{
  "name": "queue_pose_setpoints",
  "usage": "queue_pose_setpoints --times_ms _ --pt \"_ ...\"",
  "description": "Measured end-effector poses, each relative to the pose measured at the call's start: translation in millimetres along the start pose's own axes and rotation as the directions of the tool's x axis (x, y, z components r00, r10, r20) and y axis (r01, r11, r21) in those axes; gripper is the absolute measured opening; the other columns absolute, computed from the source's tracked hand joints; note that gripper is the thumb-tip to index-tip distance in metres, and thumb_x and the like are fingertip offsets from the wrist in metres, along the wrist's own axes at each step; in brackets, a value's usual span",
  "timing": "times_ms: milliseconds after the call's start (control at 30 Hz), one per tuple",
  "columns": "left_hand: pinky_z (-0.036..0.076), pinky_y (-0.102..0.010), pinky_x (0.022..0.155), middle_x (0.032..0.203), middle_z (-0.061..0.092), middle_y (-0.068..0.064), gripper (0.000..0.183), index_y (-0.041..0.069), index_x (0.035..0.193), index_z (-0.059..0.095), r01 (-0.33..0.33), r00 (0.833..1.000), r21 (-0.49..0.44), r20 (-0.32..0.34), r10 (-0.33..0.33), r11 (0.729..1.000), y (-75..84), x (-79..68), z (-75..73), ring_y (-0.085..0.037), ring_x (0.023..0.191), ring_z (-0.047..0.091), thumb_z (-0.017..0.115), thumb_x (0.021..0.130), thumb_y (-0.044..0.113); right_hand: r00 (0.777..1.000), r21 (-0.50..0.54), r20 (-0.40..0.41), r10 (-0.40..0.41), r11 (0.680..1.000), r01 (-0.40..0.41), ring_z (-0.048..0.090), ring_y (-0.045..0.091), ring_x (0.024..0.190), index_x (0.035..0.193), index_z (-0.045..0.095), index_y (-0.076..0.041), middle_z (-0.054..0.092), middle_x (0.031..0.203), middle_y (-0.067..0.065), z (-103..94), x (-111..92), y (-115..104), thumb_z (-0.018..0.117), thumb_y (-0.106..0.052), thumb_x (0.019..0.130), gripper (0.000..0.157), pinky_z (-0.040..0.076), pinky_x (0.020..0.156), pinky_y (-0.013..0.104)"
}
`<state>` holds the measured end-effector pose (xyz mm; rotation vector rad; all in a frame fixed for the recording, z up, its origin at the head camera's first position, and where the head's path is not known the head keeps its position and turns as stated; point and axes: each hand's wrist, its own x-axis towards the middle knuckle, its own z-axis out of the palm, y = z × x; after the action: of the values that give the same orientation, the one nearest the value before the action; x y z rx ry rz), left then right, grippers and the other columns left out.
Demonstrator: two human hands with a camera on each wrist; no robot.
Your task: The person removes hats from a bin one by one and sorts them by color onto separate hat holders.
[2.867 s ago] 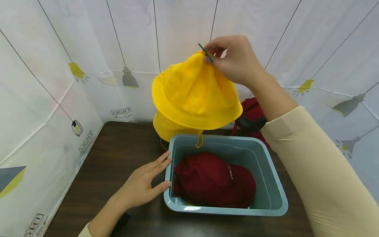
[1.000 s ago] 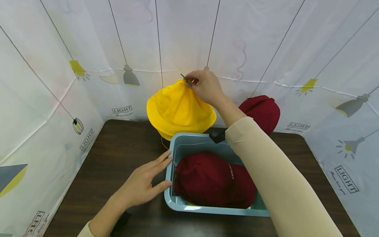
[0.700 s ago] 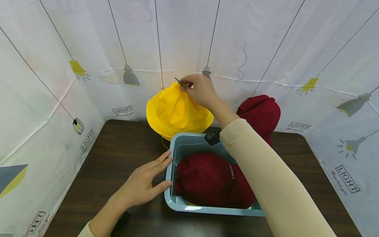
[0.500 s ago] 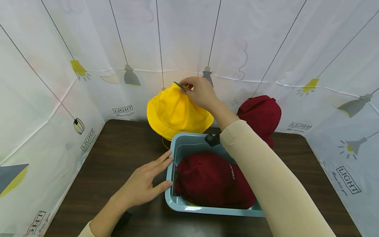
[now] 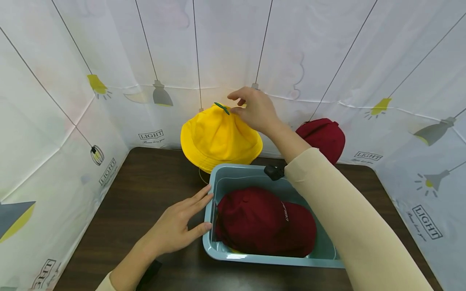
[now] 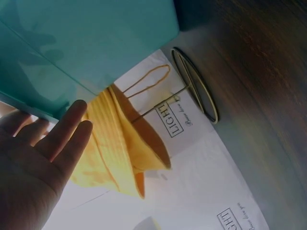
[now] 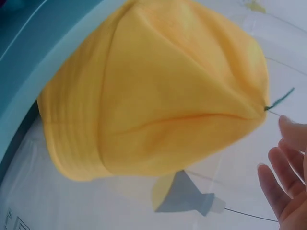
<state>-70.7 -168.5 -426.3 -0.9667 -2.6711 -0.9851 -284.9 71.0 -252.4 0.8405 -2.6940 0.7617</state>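
A yellow bucket hat (image 5: 222,139) with a green sprout-like tip (image 5: 222,108) sits behind the bin, over a thin metal stand (image 6: 160,103). Two brims show in the left wrist view, so a second yellow hat seems to lie beneath. My right hand (image 5: 256,109) is just right of the tip, fingers parted and holding nothing; the right wrist view shows a gap between fingertips and hat. With extended fingers, my left hand (image 5: 176,224) touches the left rim of the blue-grey bin (image 5: 269,262). Inside that bin lies a dark red baseball cap (image 5: 251,220).
Another dark red cap (image 5: 324,137) stands at the back right, partly behind my right forearm. A bit of yellow shows under the cap in the bin. The dark wooden table (image 5: 153,178) meets a patterned white curtain (image 5: 291,48) behind and at the sides.
My right hand lowered the yellow hat onto the stand behind the bin, let go of its green tip and drew slightly up and right. My left hand stayed at the bin.
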Motion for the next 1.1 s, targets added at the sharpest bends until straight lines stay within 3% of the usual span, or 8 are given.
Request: queue_pose_setpoints --times_ms 433,800,1100 --pt "0.047 -0.056 0.110 0.172 0.026 0.004 0.068 0.013 0.161 0.043 0.008 1.000 0.007 0.006 -0.008 1.000 1.4 0.6 -0.9 -0.024 0.146 0.047 0.063 0.104 0.044 0.990 -0.078 -0.002 -0.138 0.987 0.137 0.066 0.027 0.109 0.135 0.069 -0.003 0.070 0.126 0.011 -30.5 -29 -6 0.072 -0.019 0.101 0.038 0.055 0.096 0.043" --pt "0.048 -0.055 0.109 0.172 0.027 0.004 0.068 0.011 0.160 0.044 -0.010 1.000 0.016 -0.002 0.010 1.000 -0.5 0.2 1.8 -0.024 0.145 0.048 0.063 0.104 0.043 0.985 -0.151 0.032 -0.171 0.973 0.174 0.063 0.030 0.116 0.140 0.065 -0.005 0.068 0.135 0.011 -39.6 -61 -3 0.075 -0.027 0.098 0.048 0.054 0.100 0.049" --pt "0.048 -0.056 0.108 0.172 0.027 0.004 0.068 0.011 0.161 0.044 -0.013 1.000 0.016 -0.004 0.013 1.000 -1.4 0.2 2.4 -0.025 0.145 0.048 0.064 0.104 0.042 0.975 -0.154 0.033 -0.220 0.963 0.223 0.057 0.034 0.134 0.147 0.059 -0.004 0.063 0.145 0.014 -45.8 -86 0 0.078 -0.027 0.095 0.060 0.047 0.111 0.054"
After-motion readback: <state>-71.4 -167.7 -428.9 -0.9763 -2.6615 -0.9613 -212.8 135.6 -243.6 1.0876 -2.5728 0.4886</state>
